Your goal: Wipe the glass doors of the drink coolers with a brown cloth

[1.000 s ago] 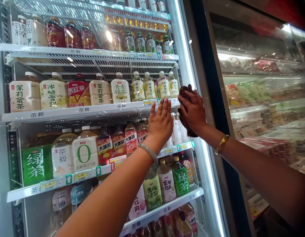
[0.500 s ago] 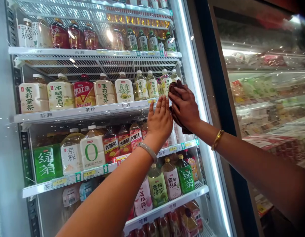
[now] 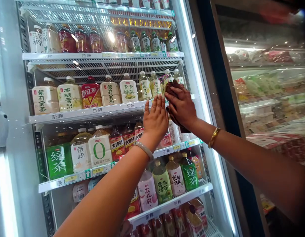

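My left hand (image 3: pixel 155 119) lies flat with its fingers stretched upward against the glass door (image 3: pixel 142 113) of a drinks cooler, holding nothing. Close on its right, my right hand (image 3: pixel 183 107) presses a dark brown cloth (image 3: pixel 171 113) to the same glass. The cloth bunches under the fingers and hangs below the palm. Bottles on the middle shelves are partly hidden behind both hands. A pale bangle (image 3: pixel 145 149) circles my left wrist, and a gold bangle (image 3: pixel 213 137) my right.
Bottled drinks stand on several white shelves (image 3: pixel 110 108) behind the glass. A bright light strip (image 3: pixel 200 79) and a dark frame (image 3: pixel 216 72) run down the right. Beyond is another chilled case (image 3: pixel 268 98) with packaged food. Light reflections dot the door.
The view has shifted, so the shelves sit farther right in the picture. Both hands have moved left across the glass relative to the bottles, the cloth still under my right hand.
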### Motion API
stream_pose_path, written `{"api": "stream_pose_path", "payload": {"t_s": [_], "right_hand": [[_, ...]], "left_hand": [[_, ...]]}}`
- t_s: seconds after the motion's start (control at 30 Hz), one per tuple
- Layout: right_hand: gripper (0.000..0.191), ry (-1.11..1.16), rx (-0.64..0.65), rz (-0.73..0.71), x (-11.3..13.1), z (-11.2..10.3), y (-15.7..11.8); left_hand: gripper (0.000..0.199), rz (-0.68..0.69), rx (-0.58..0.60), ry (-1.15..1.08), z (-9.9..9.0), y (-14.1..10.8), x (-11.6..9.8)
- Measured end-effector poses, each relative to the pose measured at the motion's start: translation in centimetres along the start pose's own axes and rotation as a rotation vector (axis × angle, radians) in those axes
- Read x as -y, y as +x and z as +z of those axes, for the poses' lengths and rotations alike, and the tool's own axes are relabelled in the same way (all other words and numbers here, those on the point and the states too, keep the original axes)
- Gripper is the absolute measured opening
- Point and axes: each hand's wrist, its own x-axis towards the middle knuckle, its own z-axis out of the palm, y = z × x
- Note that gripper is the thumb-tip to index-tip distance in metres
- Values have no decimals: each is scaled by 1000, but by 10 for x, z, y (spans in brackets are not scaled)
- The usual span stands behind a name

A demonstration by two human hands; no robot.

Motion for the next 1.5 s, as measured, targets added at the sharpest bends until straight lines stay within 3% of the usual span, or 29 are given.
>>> {"api": "stream_pose_path", "payload": {"t_s": [0.1,0.23,0.33,0.43,0.53,0.63,0.73,0.83,1.0,1.17,1.33,1.5], "right_hand": [[44,58,51,-125,15,-5,-16],[40,119,142,-295,-1,-26,-40],[40,64,108,-149,-13,-24,-29],[42,26,22,-28,-4,-5,-4],[45,34,22,-68,21,8,6],[44,57,95,-135,40,4,-9],[39,109,153,-264,37,-11,-34],[37,134,117,-317,17,-19,-44],[39,100,-48,-114,2,2,-8],[43,134,-45,-134,36,31,21],[40,160,-1,-295,65,24,-14],[39,194,36,-376,42,2,-45]], "left_hand": [[65,-9,-2,1,-4,-4,7],[64,-8,-30,-7,-7,-11,15],[65,2,-26,-8,-7,-13,17],[66,-10,-39,-16,-7,-12,19],[66,-36,-48,-10,-9,-13,25],[66,-37,-45,12,-14,-17,32],[66,-55,-32,18,-20,-21,38],[67,-76,-7,13,-25,-24,42],[68,-75,-33,-25,-29,-26,50],[68,-89,-64,-46,-29,-27,59],[65,-102,-60,-55,-31,-32,63],[67,-101,-49,-51,-33,-37,65]]}}
